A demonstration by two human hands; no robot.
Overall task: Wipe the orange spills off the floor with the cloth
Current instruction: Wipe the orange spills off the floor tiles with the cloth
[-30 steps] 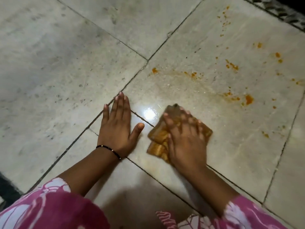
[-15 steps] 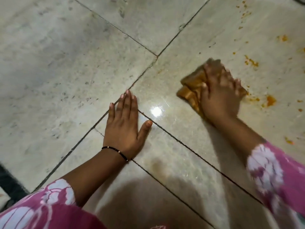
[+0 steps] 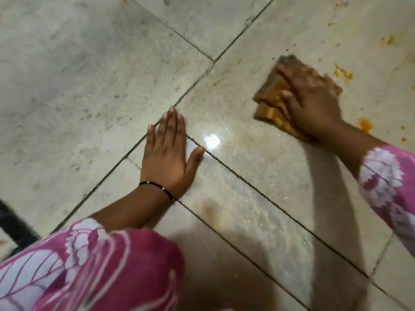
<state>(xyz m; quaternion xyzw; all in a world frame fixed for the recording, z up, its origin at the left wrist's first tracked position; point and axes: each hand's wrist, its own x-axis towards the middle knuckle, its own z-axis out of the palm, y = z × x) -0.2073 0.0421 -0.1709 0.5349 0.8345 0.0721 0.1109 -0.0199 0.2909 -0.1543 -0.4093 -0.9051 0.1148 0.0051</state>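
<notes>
A folded cloth [image 3: 270,97], stained orange-brown, lies on the pale marble floor [image 3: 89,75] at the upper right. My right hand [image 3: 314,104] lies flat on top of it and presses it down, fingers spread over the fabric and blurred by motion. Orange spills remain just right of the cloth: a blob [image 3: 366,125] beside my right wrist, a cluster [image 3: 343,72] off the fingertips, and smaller spots [image 3: 390,39] farther up. My left hand [image 3: 168,158] rests flat on the floor at centre, fingers straight, with a black bracelet at its wrist.
Dark grout lines cross the tiles diagonally. A wet sheen with a bright light reflection [image 3: 212,140] lies between my hands. A faint orange smear [image 3: 211,209] shows below it. My pink patterned clothing [image 3: 89,270] fills the lower left, beside a dark mat edge [image 3: 13,227].
My right hand has pushed the cloth up and to the right, away from my left hand, across the streaked tile toward the orange spots. My left hand stays planted.
</notes>
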